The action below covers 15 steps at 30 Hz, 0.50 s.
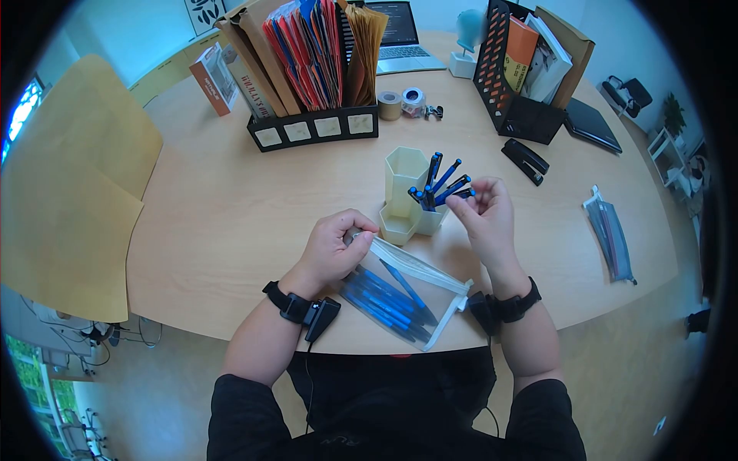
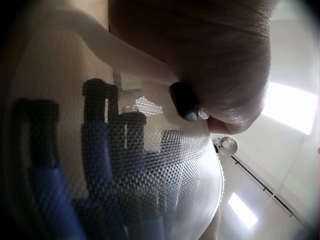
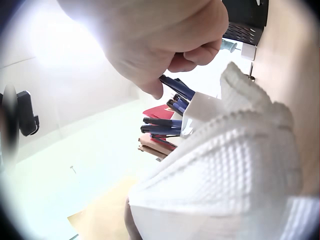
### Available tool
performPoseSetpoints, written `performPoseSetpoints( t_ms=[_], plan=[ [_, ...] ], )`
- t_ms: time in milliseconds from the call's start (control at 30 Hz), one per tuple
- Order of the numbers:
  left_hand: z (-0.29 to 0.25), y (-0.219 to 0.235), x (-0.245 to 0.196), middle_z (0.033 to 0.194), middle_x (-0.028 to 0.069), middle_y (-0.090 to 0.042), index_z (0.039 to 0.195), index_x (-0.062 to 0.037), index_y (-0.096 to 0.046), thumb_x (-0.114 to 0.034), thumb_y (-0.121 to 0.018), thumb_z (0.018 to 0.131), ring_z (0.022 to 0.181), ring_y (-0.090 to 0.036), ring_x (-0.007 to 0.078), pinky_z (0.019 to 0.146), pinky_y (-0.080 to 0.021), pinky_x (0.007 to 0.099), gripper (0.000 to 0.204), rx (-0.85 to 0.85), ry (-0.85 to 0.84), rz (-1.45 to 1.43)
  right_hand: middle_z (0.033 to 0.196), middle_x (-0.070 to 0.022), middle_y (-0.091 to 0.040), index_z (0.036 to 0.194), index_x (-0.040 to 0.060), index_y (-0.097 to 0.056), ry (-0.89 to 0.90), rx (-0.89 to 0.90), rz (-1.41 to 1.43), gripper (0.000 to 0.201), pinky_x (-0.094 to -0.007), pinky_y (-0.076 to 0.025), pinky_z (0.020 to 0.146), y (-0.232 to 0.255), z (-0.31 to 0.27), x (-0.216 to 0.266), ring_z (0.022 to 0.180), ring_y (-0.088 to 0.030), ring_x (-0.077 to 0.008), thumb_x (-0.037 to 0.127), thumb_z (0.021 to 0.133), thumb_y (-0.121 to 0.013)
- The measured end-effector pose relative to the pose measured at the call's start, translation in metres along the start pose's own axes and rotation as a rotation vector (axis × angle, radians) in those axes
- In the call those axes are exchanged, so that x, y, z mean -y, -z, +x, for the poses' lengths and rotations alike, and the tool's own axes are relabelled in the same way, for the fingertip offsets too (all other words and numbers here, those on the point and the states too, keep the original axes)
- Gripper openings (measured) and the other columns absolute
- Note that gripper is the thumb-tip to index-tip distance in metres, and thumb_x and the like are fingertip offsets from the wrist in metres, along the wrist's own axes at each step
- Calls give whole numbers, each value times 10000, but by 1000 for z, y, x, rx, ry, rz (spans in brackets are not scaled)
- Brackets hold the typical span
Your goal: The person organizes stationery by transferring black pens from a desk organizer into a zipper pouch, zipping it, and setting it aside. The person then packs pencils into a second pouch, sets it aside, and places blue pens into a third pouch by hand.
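Observation:
My left hand (image 1: 336, 244) grips the upper left corner of a see-through mesh zipper pouch (image 1: 450, 296). Several blue pens (image 1: 384, 303) lie inside it, and their dark ends show through the mesh (image 2: 170, 150) in the left wrist view. Beyond the pouch stands a pale hexagonal pen holder (image 1: 406, 173) with joined cups of differing heights. Blue pens with black clips (image 1: 433, 173) lean out of its right cup. With thumb and fingers, my right hand (image 1: 490, 219) pinches the end of the rightmost pen (image 3: 177, 87), which slants from that cup.
A grey mesh pouch (image 1: 610, 238) lies at the right, with a black stapler (image 1: 526, 161) farther back. A black file rack (image 1: 315, 132) of folders, tape rolls (image 1: 390, 106), a laptop (image 1: 407, 54) and a second rack (image 1: 530, 123) line the back. A yellow panel (image 1: 73, 200) stands left.

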<state>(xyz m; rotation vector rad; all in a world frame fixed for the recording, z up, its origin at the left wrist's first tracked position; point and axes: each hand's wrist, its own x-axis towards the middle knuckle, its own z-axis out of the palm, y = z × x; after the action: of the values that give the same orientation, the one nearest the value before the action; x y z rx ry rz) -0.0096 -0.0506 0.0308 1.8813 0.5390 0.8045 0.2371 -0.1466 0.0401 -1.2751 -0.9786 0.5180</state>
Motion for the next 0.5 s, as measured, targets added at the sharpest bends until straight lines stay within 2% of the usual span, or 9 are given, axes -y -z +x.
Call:
performPoseSetpoints(
  t_ms=[33, 100, 133, 200, 233, 300, 433, 500],
  plan=[
    [0, 0, 0, 751, -40, -549, 941, -15, -630, -156, -604, 891, 659, -445, 25, 597, -375, 191, 151, 9, -5, -9, 781, 10, -497, 1066, 10, -515, 0, -1, 0, 351, -166, -383, 532, -2, -1, 3, 640, -434, -21, 103, 824, -752],
    [0, 0, -2, 733, -15, -574, 921, -16, -638, -144, -608, 877, 634, -469, 43, 584, -397, 207, 138, -2, 7, -10, 1021, -79, -555, 1391, -21, -345, -31, 81, -60, 646, -176, -445, 572, -3, -4, 9, 682, -481, -33, 67, 857, -698],
    [0, 0, -2, 715, 9, -599, 901, -17, -647, -132, -613, 862, 609, -492, 60, 572, -420, 222, 126, -14, 18, -10, 1021, -79, -555, 1391, -21, -345, -30, 80, -61, 646, -176, -445, 572, -3, -4, 8, 682, -481, -33, 67, 857, -698],
    [0, 0, -2, 735, -13, -575, 921, -17, -638, -144, -607, 877, 635, -471, 44, 586, -400, 207, 138, 0, 15, -7, 1233, -157, -534, 1491, 13, -221, -71, 115, -27, 726, -187, -468, 585, -4, -3, 5, 687, -500, -44, 24, 890, -628],
    [-1, 1, -3, 755, -36, -551, 940, -17, -629, -156, -601, 891, 662, -450, 27, 601, -379, 192, 150, 15, 14, -3, 1233, -157, -534, 1491, 13, -221, -70, 116, -27, 726, -187, -468, 585, -4, -4, 7, 687, -500, -44, 24, 890, -628],
    [0, 1, -2, 754, -36, -552, 939, -17, -629, -157, -600, 891, 661, -452, 28, 600, -381, 193, 151, 15, 10, -1, 1311, -169, -529, 1499, 46, -222, -132, 232, 151, 691, -195, -483, 589, -4, -5, 16, 697, -505, -33, 1, 909, -579],
    [0, 0, -3, 746, -36, -552, 935, -16, -629, -155, -598, 890, 657, -456, 30, 598, -386, 196, 150, 11, -20, 6, 1212, -129, -598, 1469, 44, -296, -125, 215, 112, 622, -209, -498, 627, -5, -4, 9, 726, -531, -43, -2, 913, -572],
    [0, 1, -4, 737, -6, -582, 918, -17, -638, -145, -606, 874, 644, -492, 56, 593, -413, 217, 139, 0, -12, 8, 1093, -88, -649, 1355, 20, -452, -67, 205, 105, 466, -229, -501, 674, -4, -1, -2, 773, -564, -64, -5, 908, -579]
  ],
)
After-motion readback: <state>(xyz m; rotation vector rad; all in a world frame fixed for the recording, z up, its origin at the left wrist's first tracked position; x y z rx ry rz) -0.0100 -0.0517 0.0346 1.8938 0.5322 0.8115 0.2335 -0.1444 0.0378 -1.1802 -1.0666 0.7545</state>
